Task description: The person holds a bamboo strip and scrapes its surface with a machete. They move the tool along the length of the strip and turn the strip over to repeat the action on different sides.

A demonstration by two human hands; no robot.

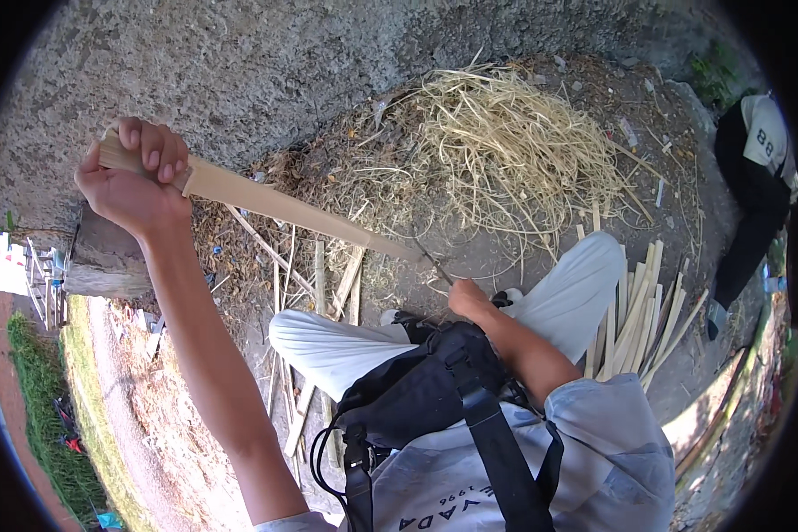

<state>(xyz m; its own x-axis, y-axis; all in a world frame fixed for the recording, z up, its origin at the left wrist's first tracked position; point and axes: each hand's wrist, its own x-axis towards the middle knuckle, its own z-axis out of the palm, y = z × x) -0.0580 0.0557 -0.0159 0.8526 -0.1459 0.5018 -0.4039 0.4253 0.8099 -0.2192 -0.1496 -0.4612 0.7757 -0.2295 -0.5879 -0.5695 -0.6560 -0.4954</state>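
My left hand [142, 173] is raised at the upper left, fingers wrapped round one end of a long, pale bamboo strip [279, 206]. From there the strip slants down to the right, toward the space between my knees. My right hand [472, 299] is closed low between my legs on a thin, dark-bladed knife [433, 259]. Its handle is hidden in the fist. The blade points up and left, close to the strip's lower end; I cannot tell whether they touch.
A heap of curly bamboo shavings [523, 146] lies ahead, by a rough wall [239, 62]. Split bamboo strips [634, 310] lie beside my right knee, and more slats [350, 279] by my left. Another person's dark-clad leg [740, 213] is at far right.
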